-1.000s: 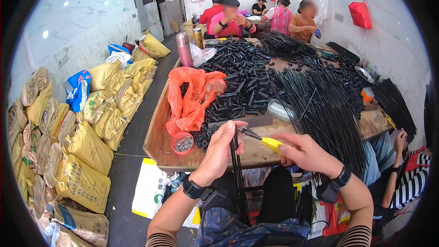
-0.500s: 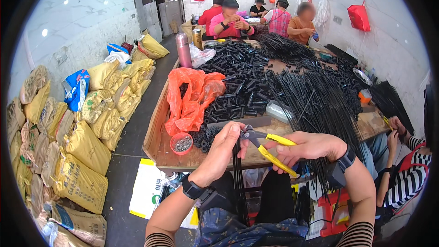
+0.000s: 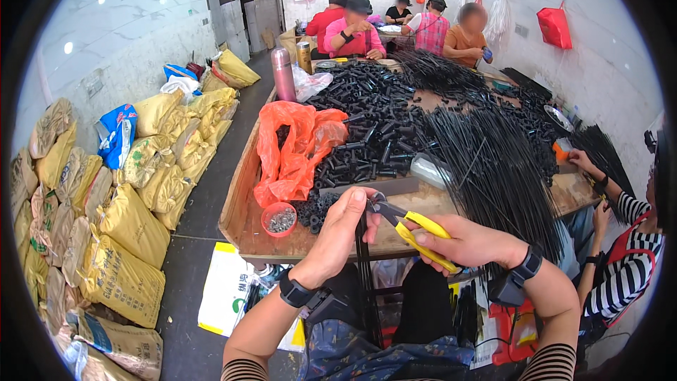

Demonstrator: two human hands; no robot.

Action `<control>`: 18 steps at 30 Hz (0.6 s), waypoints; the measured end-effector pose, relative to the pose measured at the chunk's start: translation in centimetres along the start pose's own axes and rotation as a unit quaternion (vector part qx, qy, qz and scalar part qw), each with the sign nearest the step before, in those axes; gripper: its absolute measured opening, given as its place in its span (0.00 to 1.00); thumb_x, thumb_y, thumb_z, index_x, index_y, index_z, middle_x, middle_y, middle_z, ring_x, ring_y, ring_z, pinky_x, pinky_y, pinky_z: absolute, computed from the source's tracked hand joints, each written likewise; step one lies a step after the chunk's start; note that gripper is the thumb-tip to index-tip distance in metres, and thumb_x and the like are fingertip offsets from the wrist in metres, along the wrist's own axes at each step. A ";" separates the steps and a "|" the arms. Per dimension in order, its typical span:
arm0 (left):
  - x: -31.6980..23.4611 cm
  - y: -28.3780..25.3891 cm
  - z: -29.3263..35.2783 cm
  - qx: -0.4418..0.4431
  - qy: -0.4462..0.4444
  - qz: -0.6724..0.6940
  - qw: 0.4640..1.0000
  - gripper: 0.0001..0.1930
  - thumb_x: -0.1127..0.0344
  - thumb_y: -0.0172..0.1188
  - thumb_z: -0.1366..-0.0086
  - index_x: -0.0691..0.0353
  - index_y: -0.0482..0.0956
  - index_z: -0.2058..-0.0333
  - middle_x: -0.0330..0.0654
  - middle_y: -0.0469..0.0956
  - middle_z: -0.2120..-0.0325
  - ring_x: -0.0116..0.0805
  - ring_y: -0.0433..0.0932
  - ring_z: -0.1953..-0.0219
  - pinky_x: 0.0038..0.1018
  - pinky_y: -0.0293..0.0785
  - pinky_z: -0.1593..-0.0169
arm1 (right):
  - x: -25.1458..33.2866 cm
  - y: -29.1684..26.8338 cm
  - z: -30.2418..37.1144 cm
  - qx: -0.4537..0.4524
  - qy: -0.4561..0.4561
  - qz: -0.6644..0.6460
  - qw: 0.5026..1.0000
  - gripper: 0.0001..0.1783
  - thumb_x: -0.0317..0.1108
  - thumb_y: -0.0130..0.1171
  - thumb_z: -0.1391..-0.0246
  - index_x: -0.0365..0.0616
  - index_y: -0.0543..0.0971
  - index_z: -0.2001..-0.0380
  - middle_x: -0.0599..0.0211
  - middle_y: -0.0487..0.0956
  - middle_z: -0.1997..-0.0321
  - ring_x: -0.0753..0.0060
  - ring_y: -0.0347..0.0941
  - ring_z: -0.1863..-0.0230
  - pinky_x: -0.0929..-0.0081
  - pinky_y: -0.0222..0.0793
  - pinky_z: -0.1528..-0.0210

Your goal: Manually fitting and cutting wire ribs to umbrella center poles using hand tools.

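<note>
My left hand (image 3: pixel 340 231) is closed on a few thin black rods (image 3: pixel 365 279), which hang down between my knees. Their top ends lie at its fingertips, partly hidden by the fingers. In my right hand (image 3: pixel 471 241) is a pair of pliers (image 3: pixel 431 224) with yellow handles, gripped with the fingers wrapped round them. The dark jaws touch or nearly touch the rod tops beside my left thumb; what exactly sits between them is too small to tell. Both hands are above the table's near edge.
On the wooden table (image 3: pixel 310 243) lie a red bowl of small metal pieces (image 3: pixel 280 219), an orange plastic bag (image 3: pixel 285 169), heaped black tubes (image 3: pixel 374 141) and long black rods (image 3: pixel 486 176). A co-worker in stripes (image 3: pixel 620 282) sits at right. Yellow sacks (image 3: pixel 127 275) are stacked along the left wall.
The pliers' handles have come closer together, and my right hand has closed further round them. At right, the co-worker's hand has reached out to an orange container on the table.
</note>
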State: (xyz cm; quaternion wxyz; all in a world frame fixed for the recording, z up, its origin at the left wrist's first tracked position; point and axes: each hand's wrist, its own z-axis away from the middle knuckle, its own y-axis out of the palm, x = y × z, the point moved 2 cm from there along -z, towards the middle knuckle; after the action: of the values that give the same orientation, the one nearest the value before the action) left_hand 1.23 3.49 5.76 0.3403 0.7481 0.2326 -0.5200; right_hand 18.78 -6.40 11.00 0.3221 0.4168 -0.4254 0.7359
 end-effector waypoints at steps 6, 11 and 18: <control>0.3 -0.1 0.2 0.002 0.003 0.009 1.000 0.22 0.48 0.40 0.28 0.63 0.68 0.56 0.39 0.70 0.75 0.26 0.67 0.76 0.22 0.64 0.70 | -1.3 1.2 -0.1 -0.035 0.019 -0.042 0.998 0.15 0.44 0.41 0.33 0.44 0.67 0.55 0.75 0.66 0.80 0.85 0.64 0.82 0.83 0.64 0.80; 0.1 -0.9 1.0 -0.023 -0.002 0.071 0.997 0.21 0.51 0.40 0.28 0.65 0.69 0.55 0.39 0.71 0.73 0.27 0.68 0.76 0.22 0.65 0.70 | -1.7 1.0 -0.6 0.010 0.007 -0.088 0.996 0.16 0.45 0.43 0.34 0.43 0.69 0.57 0.74 0.69 0.79 0.85 0.65 0.81 0.83 0.63 0.79; -0.9 -5.4 4.2 -0.103 0.032 0.193 0.975 0.21 0.51 0.45 0.30 0.67 0.71 0.55 0.36 0.66 0.77 0.32 0.70 0.74 0.26 0.67 0.67 | -3.5 1.5 -4.1 -0.187 -0.086 0.012 0.978 0.17 0.38 0.59 0.46 0.37 0.71 0.60 0.68 0.73 0.76 0.76 0.70 0.76 0.76 0.65 0.73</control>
State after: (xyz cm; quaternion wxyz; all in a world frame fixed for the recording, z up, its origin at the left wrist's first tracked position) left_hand -5.53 3.92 4.24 0.5018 0.7562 0.1468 -0.3935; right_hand 17.66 -3.77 6.15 0.3477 0.4056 -0.5867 0.6085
